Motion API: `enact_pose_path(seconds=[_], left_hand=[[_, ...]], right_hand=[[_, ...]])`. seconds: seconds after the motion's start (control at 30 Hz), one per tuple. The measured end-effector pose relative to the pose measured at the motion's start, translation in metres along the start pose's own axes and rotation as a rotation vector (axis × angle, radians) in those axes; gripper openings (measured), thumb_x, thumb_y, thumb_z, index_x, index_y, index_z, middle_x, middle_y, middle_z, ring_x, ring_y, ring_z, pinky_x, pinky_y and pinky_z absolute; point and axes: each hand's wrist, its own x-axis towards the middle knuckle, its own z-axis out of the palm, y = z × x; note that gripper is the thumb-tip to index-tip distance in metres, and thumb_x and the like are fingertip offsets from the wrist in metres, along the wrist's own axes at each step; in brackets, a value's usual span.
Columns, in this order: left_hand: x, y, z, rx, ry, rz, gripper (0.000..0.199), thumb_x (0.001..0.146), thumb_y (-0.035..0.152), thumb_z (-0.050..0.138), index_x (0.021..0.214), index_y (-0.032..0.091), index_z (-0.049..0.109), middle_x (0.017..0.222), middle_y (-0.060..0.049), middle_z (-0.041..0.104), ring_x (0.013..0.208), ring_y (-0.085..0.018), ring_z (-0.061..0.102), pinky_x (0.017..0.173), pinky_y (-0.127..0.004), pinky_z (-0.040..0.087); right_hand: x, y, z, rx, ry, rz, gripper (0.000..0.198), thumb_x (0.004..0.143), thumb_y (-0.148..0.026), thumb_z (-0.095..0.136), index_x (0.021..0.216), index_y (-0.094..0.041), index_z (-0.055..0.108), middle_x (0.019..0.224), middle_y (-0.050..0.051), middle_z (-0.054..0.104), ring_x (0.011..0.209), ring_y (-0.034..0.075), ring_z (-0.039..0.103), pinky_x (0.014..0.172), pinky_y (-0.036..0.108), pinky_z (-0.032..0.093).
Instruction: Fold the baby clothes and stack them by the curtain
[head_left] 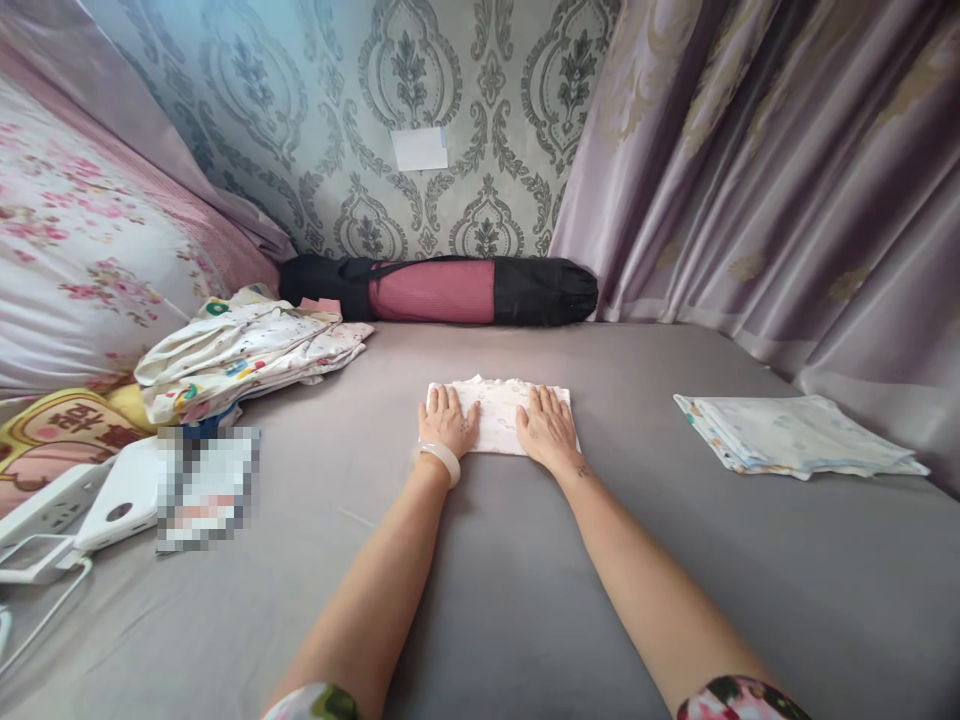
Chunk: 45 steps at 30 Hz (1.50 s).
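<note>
Folded cloth (crinkle-edged rectangle), flat hands

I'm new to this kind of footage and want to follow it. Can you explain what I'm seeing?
There is no machine: a person works bare-handed, and this single picture comes from a camera worn on their head, looking forward and down. The left hand, with a pale bangle at its wrist, and the right hand lie flat on a pale cloth; neither grips it. Beneath is a grey sheet. To the right lies a flat stack of cloths; to the left, a loose heap of patterned fabric.
</note>
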Motion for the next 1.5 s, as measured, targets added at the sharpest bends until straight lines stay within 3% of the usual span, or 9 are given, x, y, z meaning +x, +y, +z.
enact_pose_path(seconds=[0.47, 0.67, 0.8, 0.93, 1.13, 1.5], left_hand=[[0.002, -0.023, 0.003, 0.007, 0.031, -0.077, 0.069, 0.097, 0.049, 0.020, 0.146, 0.003, 0.032, 0.151, -0.021, 0.035, 0.140, -0.031, 0.033, 0.113, -0.050, 0.025], [0.004, -0.023, 0.002, 0.007, 0.013, -0.083, 0.069, 0.096, 0.050, 0.020, 0.147, 0.003, 0.031, 0.151, -0.022, 0.035, 0.140, -0.031, 0.032, 0.113, -0.052, 0.025], [0.007, -0.019, -0.006, 0.015, 0.003, -0.128, 0.069, 0.096, 0.050, 0.019, 0.145, 0.005, 0.036, 0.152, -0.020, 0.034, 0.142, -0.032, 0.028, 0.114, -0.055, 0.022], [0.010, -0.013, -0.007, 0.052, 0.096, -0.013, 0.068, 0.097, 0.049, 0.017, 0.146, 0.006, 0.037, 0.155, -0.016, 0.029, 0.145, -0.029, 0.021, 0.118, -0.049, 0.015], [0.013, -0.012, 0.001, 0.041, -0.113, -0.003, 0.071, 0.097, 0.050, 0.014, 0.148, 0.004, 0.031, 0.156, -0.015, 0.025, 0.146, -0.028, 0.019, 0.118, -0.047, 0.016], [0.013, -0.012, -0.001, 0.039, -0.052, -0.008, 0.070, 0.097, 0.051, 0.014, 0.148, 0.007, 0.032, 0.155, -0.016, 0.028, 0.145, -0.028, 0.021, 0.118, -0.052, 0.013]], right_hand=[[-0.003, 0.009, -0.003, -0.011, 0.027, 0.169, 0.066, 0.098, -0.045, 0.028, 0.146, 0.000, 0.033, 0.153, 0.025, 0.028, 0.142, 0.035, 0.025, 0.112, 0.043, 0.021], [-0.001, 0.011, -0.005, -0.016, -0.002, 0.157, 0.065, 0.099, -0.046, 0.026, 0.146, -0.002, 0.034, 0.153, 0.024, 0.029, 0.142, 0.033, 0.025, 0.113, 0.045, 0.020], [0.001, 0.014, -0.009, -0.046, 0.032, 0.071, 0.063, 0.100, -0.044, 0.023, 0.146, -0.005, 0.036, 0.155, 0.021, 0.026, 0.144, 0.031, 0.021, 0.115, 0.048, 0.011], [0.003, 0.016, -0.008, -0.045, 0.037, 0.019, 0.064, 0.100, -0.045, 0.022, 0.147, -0.004, 0.035, 0.156, 0.019, 0.026, 0.144, 0.029, 0.019, 0.116, 0.047, 0.010], [0.003, 0.018, -0.003, -0.035, -0.035, 0.034, 0.063, 0.100, -0.046, 0.022, 0.148, -0.006, 0.032, 0.156, 0.019, 0.026, 0.144, 0.030, 0.021, 0.114, 0.046, 0.017], [0.004, 0.017, -0.005, -0.050, 0.002, 0.022, 0.061, 0.099, -0.045, 0.024, 0.146, -0.007, 0.037, 0.154, 0.020, 0.030, 0.143, 0.031, 0.025, 0.114, 0.049, 0.015]])
